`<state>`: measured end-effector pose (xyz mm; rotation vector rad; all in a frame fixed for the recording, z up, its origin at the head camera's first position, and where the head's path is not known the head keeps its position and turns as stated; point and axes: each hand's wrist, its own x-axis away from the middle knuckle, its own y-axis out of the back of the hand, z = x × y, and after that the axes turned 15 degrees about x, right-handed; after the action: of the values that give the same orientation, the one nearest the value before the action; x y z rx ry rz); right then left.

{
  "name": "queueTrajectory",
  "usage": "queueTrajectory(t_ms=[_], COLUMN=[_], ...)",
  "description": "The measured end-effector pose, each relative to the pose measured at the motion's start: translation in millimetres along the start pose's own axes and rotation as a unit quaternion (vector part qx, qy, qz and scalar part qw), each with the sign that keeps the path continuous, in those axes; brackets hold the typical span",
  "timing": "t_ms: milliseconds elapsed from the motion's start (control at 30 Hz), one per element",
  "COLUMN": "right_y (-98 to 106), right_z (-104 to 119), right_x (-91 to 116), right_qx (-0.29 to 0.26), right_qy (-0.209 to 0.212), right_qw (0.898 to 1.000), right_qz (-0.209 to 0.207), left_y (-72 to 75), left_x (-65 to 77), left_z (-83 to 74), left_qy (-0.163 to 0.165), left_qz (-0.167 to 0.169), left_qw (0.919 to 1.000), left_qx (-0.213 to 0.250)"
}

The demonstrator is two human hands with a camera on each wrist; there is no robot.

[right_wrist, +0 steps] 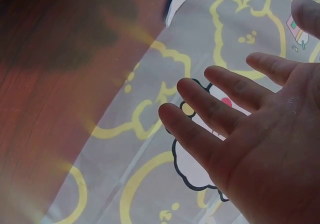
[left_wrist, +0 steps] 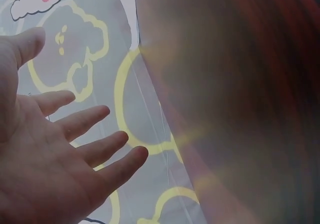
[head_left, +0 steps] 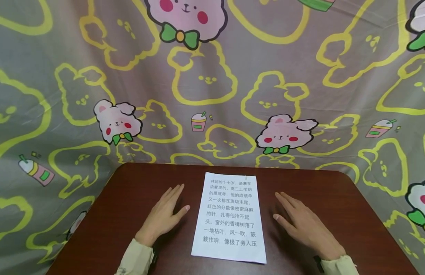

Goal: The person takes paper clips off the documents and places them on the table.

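A stack of white printed paper [head_left: 229, 217] with several lines of Chinese text lies flat in the middle of the brown table. To its left is my left hand [head_left: 164, 215], fingers extended and thumb toward the paper, not touching it. My right hand [head_left: 303, 223] is on the other side, also with straight fingers and apart from the sheet. In the left wrist view the left hand [left_wrist: 65, 144] shows its palm with spread fingers and holds nothing. The right wrist view likewise has the right hand [right_wrist: 260, 129] with a bare palm.
The dark wooden table [head_left: 130, 194] has rounded far corners. Behind and around it hangs a grey curtain [head_left: 212, 114] printed with yellow outlines, white rabbits and drink cups. A small clip [head_left: 246, 177] appears at the paper's top edge.
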<state>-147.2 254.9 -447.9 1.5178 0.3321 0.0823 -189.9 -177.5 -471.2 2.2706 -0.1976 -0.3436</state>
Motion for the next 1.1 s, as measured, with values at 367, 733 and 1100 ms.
queueTrajectory(t_ms=[367,733,1100], right_y=[-1.4,-4.4,-7.5], right_z=[0.5,0.8,6.2], right_x=[-0.3,-7.3,-10.1], right_qx=[-0.001,0.0,0.007], right_qy=[0.009,0.014,0.036], right_qw=[1.0,1.0,0.999], right_qz=[-0.005,-0.001,-0.017], left_y=[-5.4,-11.5,-23.4], left_x=[1.2,1.9,2.5], left_z=[-5.9,-16.9,-25.6], left_qy=[0.03,0.054,0.029], left_qz=[0.015,0.046,0.063], left_qw=[0.9987,0.9929,0.9931], left_qx=[0.04,0.096,0.095])
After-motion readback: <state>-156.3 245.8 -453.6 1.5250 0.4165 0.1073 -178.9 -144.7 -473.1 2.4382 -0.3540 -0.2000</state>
